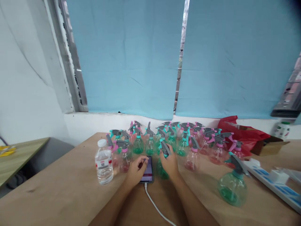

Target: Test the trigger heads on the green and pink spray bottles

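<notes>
My left hand [136, 169] rests on a phone [148, 171] lying flat on the wooden table [58, 194], its fingers curled with fingertips on the lit screen. A white cable [156, 207] runs from the phone toward me. My right hand [169, 163] is wrapped round a green spray bottle [162, 169] with a grey trigger head, standing just right of the phone.
Several green and pink spray bottles [178, 141] crowd the table's far side. A lone green spray bottle [232, 185] stands at right. A clear water bottle [103, 162] stands at left. A red bag [240, 131], cardboard box [268, 146] and white power strip [272, 180] lie at right.
</notes>
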The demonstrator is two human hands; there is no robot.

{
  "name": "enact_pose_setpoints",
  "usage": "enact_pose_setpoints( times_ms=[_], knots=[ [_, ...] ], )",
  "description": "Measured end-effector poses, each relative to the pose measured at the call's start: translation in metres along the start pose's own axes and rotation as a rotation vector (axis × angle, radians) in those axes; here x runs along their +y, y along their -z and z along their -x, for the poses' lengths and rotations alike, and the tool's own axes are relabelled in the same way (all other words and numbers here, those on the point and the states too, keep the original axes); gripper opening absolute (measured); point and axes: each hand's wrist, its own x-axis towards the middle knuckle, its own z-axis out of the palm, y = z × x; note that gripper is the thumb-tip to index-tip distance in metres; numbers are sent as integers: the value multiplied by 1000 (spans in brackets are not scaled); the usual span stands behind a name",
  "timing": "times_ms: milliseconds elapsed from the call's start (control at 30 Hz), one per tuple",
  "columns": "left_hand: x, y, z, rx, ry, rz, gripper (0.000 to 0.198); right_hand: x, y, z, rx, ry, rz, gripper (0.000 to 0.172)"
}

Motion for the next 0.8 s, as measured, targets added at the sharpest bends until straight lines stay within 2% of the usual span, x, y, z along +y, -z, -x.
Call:
enact_pose_setpoints(
  times_ms=[100,200,300,533,800],
  knots=[
    [1,1,0,-7,-3,-7,31,15,1,-2,279,97,304,53],
    [0,1,-1,-25,1,7,30,31,4,-6,370,158,529,59],
    [0,2,-1,-28,3,8,30,43,8,-9,437,116,712,65],
    [1,2,0,-50,-16,-26,30,56,10,-10,504,113,842,80],
    [0,1,0,-72,-20,-44,31,68,15,-16,484,105,756,83]
  ],
)
